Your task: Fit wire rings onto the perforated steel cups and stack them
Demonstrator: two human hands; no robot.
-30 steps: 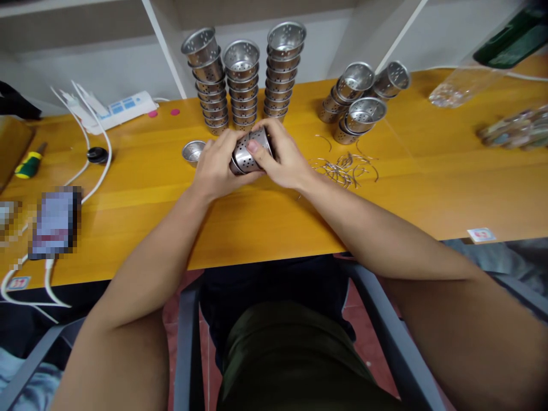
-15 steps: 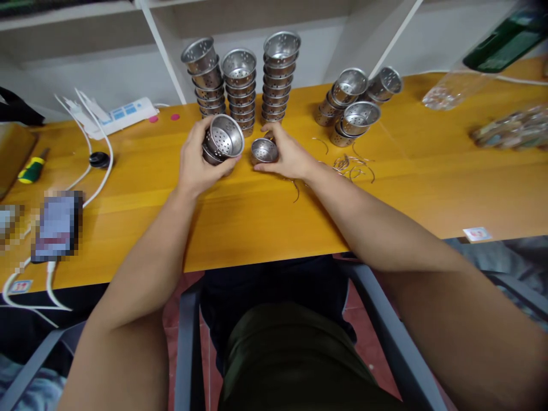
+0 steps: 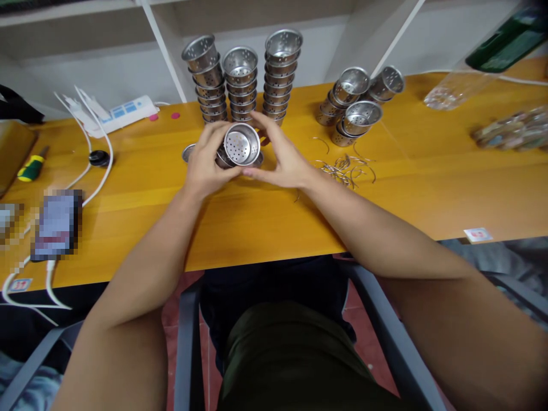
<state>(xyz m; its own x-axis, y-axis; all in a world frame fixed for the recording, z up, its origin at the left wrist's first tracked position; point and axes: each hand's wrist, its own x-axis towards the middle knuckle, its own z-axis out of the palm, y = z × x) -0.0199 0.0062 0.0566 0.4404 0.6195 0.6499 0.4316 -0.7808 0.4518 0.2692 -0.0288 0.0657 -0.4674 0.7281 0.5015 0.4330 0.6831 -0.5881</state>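
Observation:
My left hand [image 3: 209,161] is wrapped round the left side of a perforated metal cup [image 3: 242,145], its open mouth tilted toward me. At that cup's right side, my right hand [image 3: 282,153] has its fingers and thumb curled, the thumb touching near the lower rim. Part of another metal cup [image 3: 258,160] shows behind and below, mostly hidden by the front cup and my hands. A further metal rim [image 3: 188,152] peeks out left of my left hand. Just beyond my hands stand three tall stacks of the same cups [image 3: 282,74].
Shorter cup stacks [image 3: 362,117] stand back right, with a pile of thin curved wires [image 3: 346,168] in front. On the left are a power strip [image 3: 128,117], a phone [image 3: 57,225] with white cables and a green-yellow screwdriver [image 3: 32,165]. A clear bottle [image 3: 454,94] lies far right.
My left hand has moved slightly right with its cup, and my hands have come together. The right hand's cup is now mostly hidden behind it. A rim has come into view on the left.

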